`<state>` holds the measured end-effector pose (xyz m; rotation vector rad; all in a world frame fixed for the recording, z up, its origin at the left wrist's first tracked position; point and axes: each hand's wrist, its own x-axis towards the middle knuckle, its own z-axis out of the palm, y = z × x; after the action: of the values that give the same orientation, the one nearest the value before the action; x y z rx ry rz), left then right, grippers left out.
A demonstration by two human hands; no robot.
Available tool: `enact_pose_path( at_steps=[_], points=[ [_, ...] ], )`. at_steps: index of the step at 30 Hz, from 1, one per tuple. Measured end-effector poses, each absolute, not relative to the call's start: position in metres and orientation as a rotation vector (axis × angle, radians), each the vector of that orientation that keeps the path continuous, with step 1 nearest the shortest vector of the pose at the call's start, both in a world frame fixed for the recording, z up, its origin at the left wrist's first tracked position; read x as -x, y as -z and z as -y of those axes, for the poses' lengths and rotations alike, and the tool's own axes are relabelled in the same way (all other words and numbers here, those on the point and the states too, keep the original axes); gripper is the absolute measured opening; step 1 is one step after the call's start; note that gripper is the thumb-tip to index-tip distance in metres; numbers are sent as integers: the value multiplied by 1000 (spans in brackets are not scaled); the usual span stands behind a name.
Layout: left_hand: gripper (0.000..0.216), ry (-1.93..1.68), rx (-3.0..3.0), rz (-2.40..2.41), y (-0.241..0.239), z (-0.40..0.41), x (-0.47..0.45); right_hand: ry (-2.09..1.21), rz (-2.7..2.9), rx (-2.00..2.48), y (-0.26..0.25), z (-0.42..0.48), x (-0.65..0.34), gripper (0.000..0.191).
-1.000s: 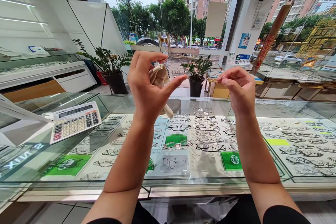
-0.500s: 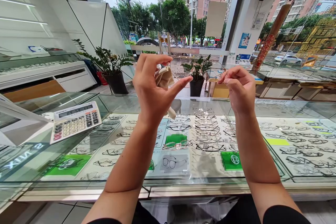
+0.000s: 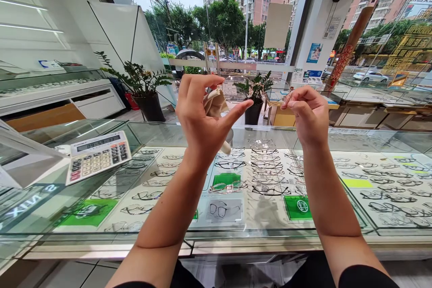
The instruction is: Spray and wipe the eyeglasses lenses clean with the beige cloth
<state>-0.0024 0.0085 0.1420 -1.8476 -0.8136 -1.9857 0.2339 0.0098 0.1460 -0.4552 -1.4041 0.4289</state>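
Note:
My left hand [image 3: 200,105] is raised above the glass counter, its thumb and forefinger spread apart. A crumpled beige cloth [image 3: 216,102] is tucked in against its palm, and one end hangs below the hand. To the right, my right hand [image 3: 309,110] pinches a pair of thin-rimmed eyeglasses [image 3: 279,95] between thumb and fingers. Their clear lenses blend into the background, so the outline is hard to follow. A gap separates the left thumb from the eyeglasses.
Beneath my arms a glass display case [image 3: 216,227] holds rows of eyeglass frames [image 3: 266,164]. On its top at the left rests a calculator [image 3: 99,155], beside a white angled panel [image 3: 27,153]. Potted plants [image 3: 148,83] stand beyond, before a large window.
My left hand has shifted slightly right and down with the cloth. The eyeglasses have turned a little in my right hand, which stays in nearly the same place.

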Motion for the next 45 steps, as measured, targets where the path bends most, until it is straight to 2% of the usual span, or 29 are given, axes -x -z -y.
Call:
enact_pose_path(
  at_steps=[13, 20, 26, 29, 35, 45],
  points=[
    [53, 1969, 1897, 796, -140, -9, 3, -391, 1422, 448, -145, -13, -238, 9],
    [49, 2015, 1855, 780, -141, -9, 4, -361, 1427, 502, -145, -12, -238, 24],
    [49, 1962, 1817, 780, -143, -9, 3, -376, 1398, 466, -145, -12, -237, 20],
    [50, 1919, 1826, 767, -145, -13, 6, -359, 1396, 496, -145, -11, -237, 25],
    [58, 2012, 2016, 723, -148, -30, 18, -328, 1407, 470, -146, -9, -237, 31],
    [56, 2065, 2042, 714, -146, -46, 19, -229, 1365, 419, -148, -6, -235, 29]
  ],
)
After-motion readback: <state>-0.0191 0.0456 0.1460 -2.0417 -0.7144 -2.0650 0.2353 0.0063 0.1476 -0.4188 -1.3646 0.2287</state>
